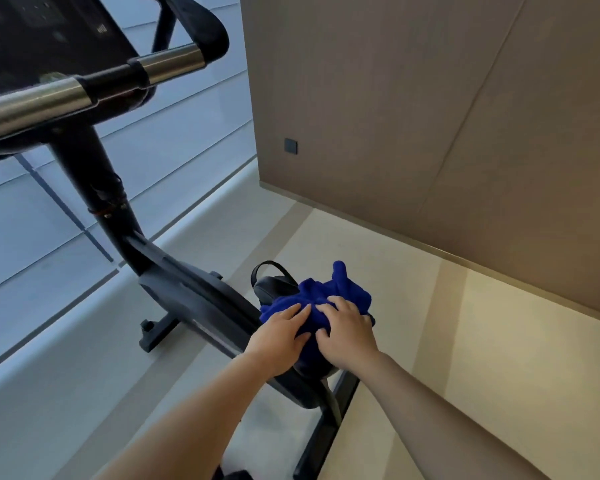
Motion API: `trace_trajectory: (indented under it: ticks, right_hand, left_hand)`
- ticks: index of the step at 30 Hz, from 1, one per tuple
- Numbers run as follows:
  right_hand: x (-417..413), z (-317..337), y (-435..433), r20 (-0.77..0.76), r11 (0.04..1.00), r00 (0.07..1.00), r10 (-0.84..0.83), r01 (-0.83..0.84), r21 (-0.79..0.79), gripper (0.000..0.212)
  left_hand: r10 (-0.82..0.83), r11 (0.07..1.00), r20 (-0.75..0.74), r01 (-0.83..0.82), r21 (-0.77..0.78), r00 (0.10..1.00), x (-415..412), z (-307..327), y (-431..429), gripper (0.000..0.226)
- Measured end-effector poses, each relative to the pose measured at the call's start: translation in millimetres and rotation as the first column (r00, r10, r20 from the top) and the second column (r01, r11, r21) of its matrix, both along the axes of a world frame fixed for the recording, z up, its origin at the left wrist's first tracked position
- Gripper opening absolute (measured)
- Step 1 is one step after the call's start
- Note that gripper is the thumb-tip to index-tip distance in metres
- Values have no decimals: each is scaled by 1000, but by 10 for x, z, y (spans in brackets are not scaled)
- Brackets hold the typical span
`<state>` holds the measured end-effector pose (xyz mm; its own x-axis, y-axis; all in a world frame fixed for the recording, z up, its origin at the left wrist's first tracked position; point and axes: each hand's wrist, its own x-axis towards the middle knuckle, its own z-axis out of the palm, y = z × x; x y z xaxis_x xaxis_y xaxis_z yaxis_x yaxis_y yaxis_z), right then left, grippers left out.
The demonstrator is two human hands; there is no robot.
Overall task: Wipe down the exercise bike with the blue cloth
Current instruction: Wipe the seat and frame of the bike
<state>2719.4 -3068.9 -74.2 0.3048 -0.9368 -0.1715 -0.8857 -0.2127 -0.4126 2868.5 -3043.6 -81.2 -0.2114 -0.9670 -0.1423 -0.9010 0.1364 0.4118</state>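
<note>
Bare forearms, bare left hand (278, 337) and right hand (347, 332).

Brown wall panel (430, 98) bears a small dark square (290, 146), perhaps a switch.

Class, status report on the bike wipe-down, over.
Status: left hand flat on blue cloth; right hand grips it; cloth bunched by pedal; nothing in the way.
</note>
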Motion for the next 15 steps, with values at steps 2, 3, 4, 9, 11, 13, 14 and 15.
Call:
trace_trajectory:
  ticks: [2, 3, 4, 9, 11, 13, 14, 15]
  right_hand:
    - [115, 24, -25, 11, 996, 996, -89, 89, 29, 44]
    - [187, 33, -39, 14, 989, 990, -142, 142, 30, 42]
    - [263, 34, -59, 13, 979, 979, -202, 202, 24, 42]
    - [691, -60, -142, -128, 878, 869, -478, 477, -36, 51]
    - [842, -105, -165, -204, 828, 806, -556, 557, -57, 56]
    - [955, -144, -154, -241, 780, 747, -620, 620, -83, 59]
    - [994, -166, -130, -246, 760, 725, -643, 642, -98, 59]
    - [1025, -187, -97, -252, 749, 710, -658, 653, -115, 60]
  left_hand:
    - [-89, 996, -8, 89, 14, 996, 139, 22, -87, 53]
    - [-125, 991, -18, 125, 36, 992, 210, 34, -133, 54]
    - [-154, 986, -27, 155, 65, 988, 282, 46, -187, 54]
    - [-268, 959, 76, 259, 115, 960, 672, 117, -512, 57]
    - [-301, 950, 111, 288, 118, 947, 822, 125, -658, 56]
    - [-338, 938, 120, 323, 129, 933, 929, 84, -779, 54]
    - [-356, 931, 124, 341, 127, 926, 959, 54, -823, 54]
    - [-375, 925, 132, 361, 116, 918, 970, 25, -858, 53]
